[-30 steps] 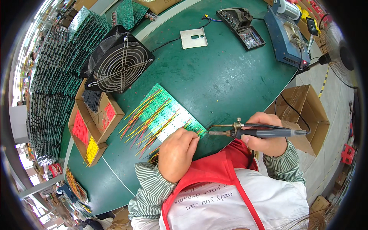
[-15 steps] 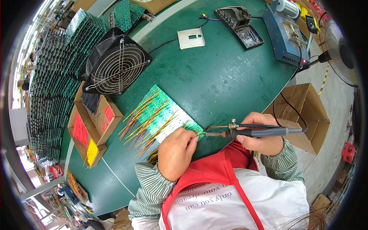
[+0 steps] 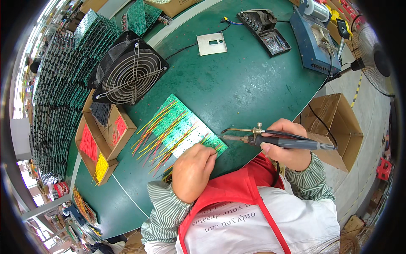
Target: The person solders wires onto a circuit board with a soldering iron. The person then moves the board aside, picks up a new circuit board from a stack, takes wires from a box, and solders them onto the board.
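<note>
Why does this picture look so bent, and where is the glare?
In the head view, the fisheye lens bows the edge of the green table and leaves black corners; also in the head view, glare whitens part of the circuit board near the left hand.

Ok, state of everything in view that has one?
Circuit board: flat, red and yellow wires across it
Left fingers: bent, at board's near edge
Right fingers: wrapped around soldering iron
Soldering iron: held, tip just off board's edge
Blue station: upright, no light showing
Divided tray: open, loose wires inside
Carton: open
Black fan: spin unclear
</note>
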A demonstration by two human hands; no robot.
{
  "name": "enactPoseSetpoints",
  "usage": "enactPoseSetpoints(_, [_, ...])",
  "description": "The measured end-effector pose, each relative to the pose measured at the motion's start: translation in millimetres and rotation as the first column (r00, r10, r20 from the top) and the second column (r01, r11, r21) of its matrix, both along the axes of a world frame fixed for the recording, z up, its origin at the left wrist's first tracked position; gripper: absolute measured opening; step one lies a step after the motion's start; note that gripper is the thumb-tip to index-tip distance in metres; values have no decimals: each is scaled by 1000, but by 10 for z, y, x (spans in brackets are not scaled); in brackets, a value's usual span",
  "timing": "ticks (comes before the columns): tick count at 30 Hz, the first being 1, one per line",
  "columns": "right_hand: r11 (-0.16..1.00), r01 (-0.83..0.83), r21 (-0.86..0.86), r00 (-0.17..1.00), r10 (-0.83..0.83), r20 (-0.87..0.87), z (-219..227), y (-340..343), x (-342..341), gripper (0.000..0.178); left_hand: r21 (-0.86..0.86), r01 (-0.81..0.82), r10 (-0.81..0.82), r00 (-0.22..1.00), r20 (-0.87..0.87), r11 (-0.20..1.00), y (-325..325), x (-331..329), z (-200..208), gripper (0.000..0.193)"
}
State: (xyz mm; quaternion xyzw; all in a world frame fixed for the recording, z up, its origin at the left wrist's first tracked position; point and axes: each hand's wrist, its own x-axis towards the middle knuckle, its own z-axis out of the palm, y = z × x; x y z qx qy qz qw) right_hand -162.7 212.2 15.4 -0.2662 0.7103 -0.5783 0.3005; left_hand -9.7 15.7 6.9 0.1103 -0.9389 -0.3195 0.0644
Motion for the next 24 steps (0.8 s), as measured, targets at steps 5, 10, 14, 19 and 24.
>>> enactPoseSetpoints(5, [998, 17, -64, 992, -25, -127, -68, -121, -26, 20, -123, -13, 27, 993, 114, 992, -241, 433, 179, 7])
enactPoseSetpoints(10, [995, 32, -99, 999, -31, 10, -79, -283, 1, 20, 17, 40, -43, 906, 421, 999, -603, 829, 450, 8])
enactPoseSetpoints(14, [993, 46, -106, 998, -42, 41, -105, -381, 15, 20, -33, -142, 143, 903, 405, 989, -1001, 842, 656, 12])
enactPoseSetpoints(19, [992, 34, -124, 999, -34, 6, -130, -514, 66, 19, -193, -412, 445, 877, 182, 891, -1745, 585, 584, 15])
enactPoseSetpoints(24, [993, 21, -114, 999, -25, -31, -135, -564, 75, 19, -216, -348, 381, 914, 136, 912, -2387, 367, 273, 23])
